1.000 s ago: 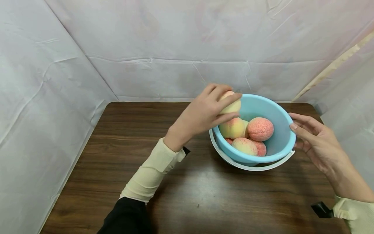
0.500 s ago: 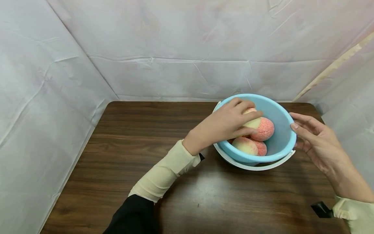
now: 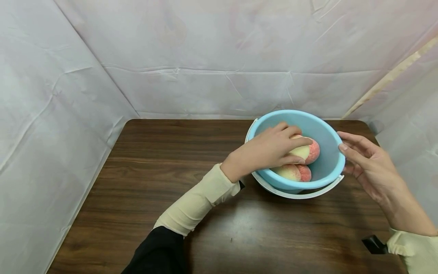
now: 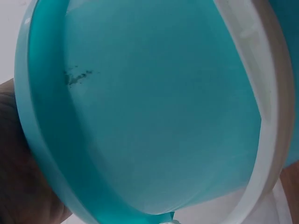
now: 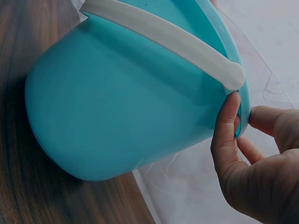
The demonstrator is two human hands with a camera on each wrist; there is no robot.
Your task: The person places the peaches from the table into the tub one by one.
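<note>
A light blue bucket (image 3: 297, 185) stands at the table's back right, its white handle (image 3: 302, 196) hanging down at the front. Inside its mouth my left hand (image 3: 270, 146) has curled fingers round a pale yellow peach (image 3: 301, 152). Behind that fruit shows a pink peach (image 3: 315, 150); a yellow-pink peach (image 3: 288, 172) and a redder peach (image 3: 305, 172) lie below. Other fruit is hidden by the hand. At the right side, my right hand (image 3: 374, 167) pinches the rim; the right wrist view shows its thumb and fingers (image 5: 225, 135) on either side near the handle's end.
Dark wood-grain table (image 3: 164, 163) extends left and in front of the bucket. A white sheet (image 3: 205, 91) hangs close behind the table's back edge, with further sheeting at both sides.
My left hand has carried the peach rightward from above the bucket's left rim and lowered it among the others. The right hand has kept its hold on the rim.
</note>
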